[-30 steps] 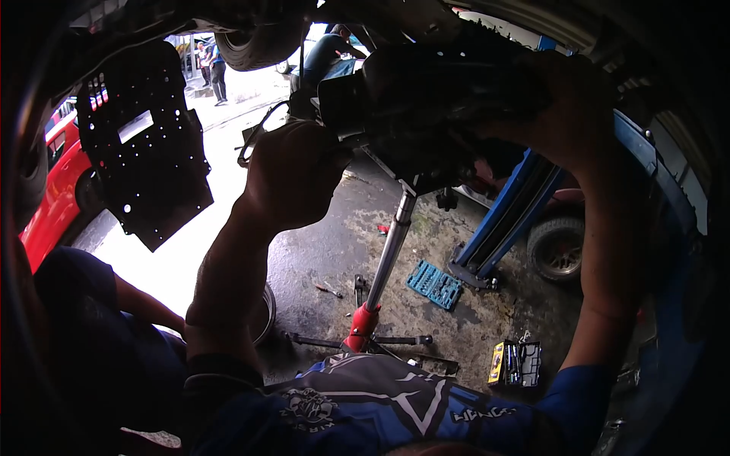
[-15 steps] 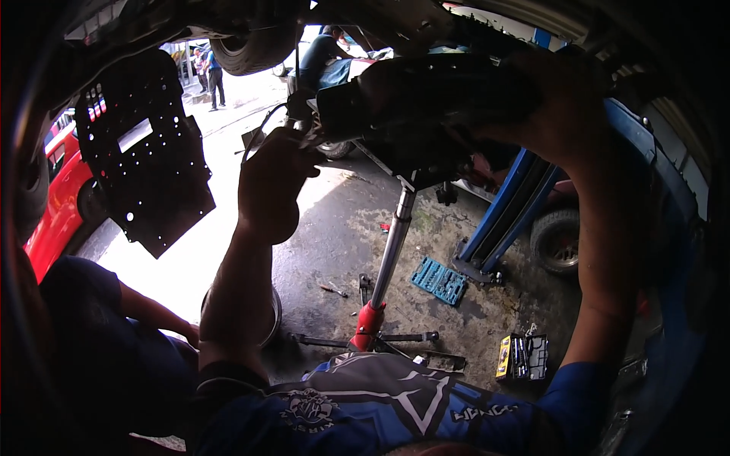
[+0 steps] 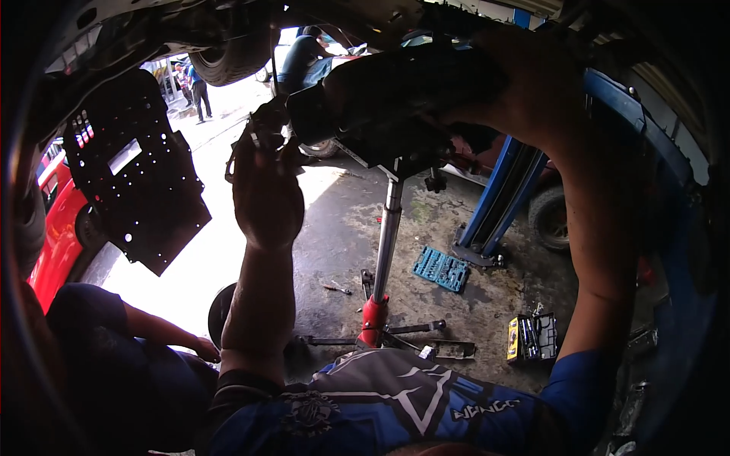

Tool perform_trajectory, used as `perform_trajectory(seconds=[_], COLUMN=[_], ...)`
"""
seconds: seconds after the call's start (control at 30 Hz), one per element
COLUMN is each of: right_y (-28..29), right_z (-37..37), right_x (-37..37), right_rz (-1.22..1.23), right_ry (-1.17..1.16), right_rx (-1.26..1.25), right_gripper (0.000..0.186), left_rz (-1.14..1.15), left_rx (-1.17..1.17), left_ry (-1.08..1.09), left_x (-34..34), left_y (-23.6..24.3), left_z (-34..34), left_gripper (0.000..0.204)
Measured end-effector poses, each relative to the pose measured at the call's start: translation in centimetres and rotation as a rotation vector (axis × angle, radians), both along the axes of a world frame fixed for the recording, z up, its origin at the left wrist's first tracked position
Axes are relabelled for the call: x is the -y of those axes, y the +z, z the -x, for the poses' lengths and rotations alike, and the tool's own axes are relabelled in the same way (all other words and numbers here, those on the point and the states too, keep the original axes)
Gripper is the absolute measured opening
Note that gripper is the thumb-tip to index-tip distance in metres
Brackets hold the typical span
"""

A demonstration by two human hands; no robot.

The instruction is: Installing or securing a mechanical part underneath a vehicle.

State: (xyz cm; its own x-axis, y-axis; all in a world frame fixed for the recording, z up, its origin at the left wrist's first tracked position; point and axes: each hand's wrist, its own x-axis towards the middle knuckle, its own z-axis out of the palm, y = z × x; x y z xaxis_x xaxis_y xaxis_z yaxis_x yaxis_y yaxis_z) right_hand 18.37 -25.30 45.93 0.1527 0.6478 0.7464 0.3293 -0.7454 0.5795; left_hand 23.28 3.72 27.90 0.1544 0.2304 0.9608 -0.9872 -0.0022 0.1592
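Overhead, a long dark vehicle part [image 3: 411, 87], cylindrical at its left end, rests over the head of a telescopic jack [image 3: 388, 220] with a red base. My right hand [image 3: 525, 106] grips this part's right end from below, thumb along its underside; the other fingers are lost in shadow. My left hand [image 3: 266, 190] is raised at the part's left end. Its fingers curl round a small dark piece there, too backlit to make out.
A perforated dark plate [image 3: 137, 182] hangs at left, before a red car [image 3: 61, 228]. A co-worker's arm [image 3: 167, 334] is close by on my left. On the floor lie a blue socket set [image 3: 441, 268] and a yellow-black toolbox [image 3: 532, 337]. A blue lift post [image 3: 506, 197] stands at right.
My left hand has turned, its fingers now pointing upward at the part's left end. My right hand keeps its hold. The view has shifted slightly.
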Motion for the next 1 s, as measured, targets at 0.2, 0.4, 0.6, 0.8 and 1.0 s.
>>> perform_trajectory(seconds=[0.2, 0.4, 0.6, 0.8, 1.0], right_y=[-0.4, -3.9, -6.8, -9.6, -14.0], right_z=[0.6, -0.2, 0.2, -0.4, -1.1], right_x=[-1.1, 0.0, -1.1, -2.0, -1.9], right_rz=[-0.007, -0.191, -0.416, -0.559, -0.936], right_ry=[0.003, 0.145, 0.238, 0.341, 0.388], right_rx=[0.057, 0.253, 0.109, 0.267, 0.112], right_gripper=[0.077, 0.088, 0.072, 0.08, 0.06], left_rz=[-0.268, -0.281, -0.179, -0.057, 0.117], left_rx=[0.456, 0.398, 0.416, 0.221, 0.104], left_ry=[0.512, 0.675, 0.57, -0.18, -0.251], left_x=[0.5, 2.7, 3.8, 4.7, 5.3], left_y=[2.5, 3.9, 3.5, 1.2, 2.4], left_z=[-1.5, -0.5, -0.9, -0.7, 0.8], left_gripper=[0.03, 0.044, 0.044, 0.038, 0.031])
